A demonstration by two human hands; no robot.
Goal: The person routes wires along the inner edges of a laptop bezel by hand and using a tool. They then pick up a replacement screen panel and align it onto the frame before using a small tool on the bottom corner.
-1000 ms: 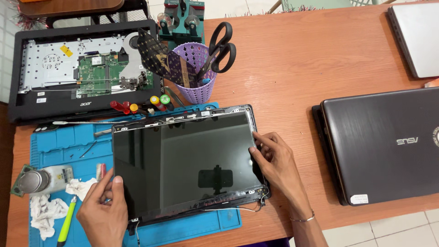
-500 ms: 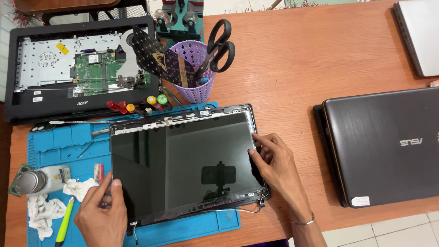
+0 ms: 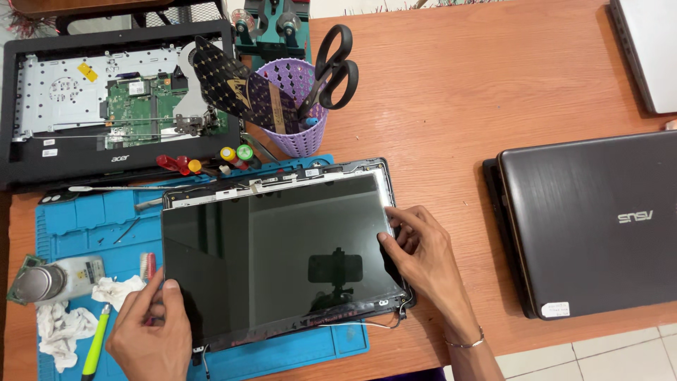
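At the far left of the wooden table [image 3: 493, 106] lie a crumpled white cloth [image 3: 60, 328], a green-handled tool [image 3: 95, 346] and a small metal-capped canister [image 3: 49, 279], all resting on or beside the blue silicone work mat [image 3: 77, 219]. Behind the mat sits an opened black laptop base with exposed green circuit board [image 3: 113, 106].

The left hand [image 3: 151, 335] rests on the lower left corner of the glossy black laptop screen panel [image 3: 282, 257], thumb on the glass face and fingers curled under the edge: a loose, narrow pinch on the panel. Compared with a second ago, the panel's left edge has shifted slightly rightward and the panel lies squarer within its dark grey lid shell [image 3: 384, 176]; the hand has followed it along the corner.

Behind the panel stand red and yellow-handled screwdrivers [image 3: 204, 162] and a purple perforated plastic tool cup holding black scissors [image 3: 296, 116].

The right hand [image 3: 423, 257] has stayed at the panel's right edge, fingertips spread and pressing on the bezel margin, holding nothing enclosed. In my judgement the panel is being reseated or freed in the lid; thin cables [image 3: 381, 324] trail at the lower right hinge corner.

At right, a closed dark brushed-metal laptop [image 3: 592, 226] lies untouched, well apart, and a silver laptop [image 3: 652, 49] shows at the corner.
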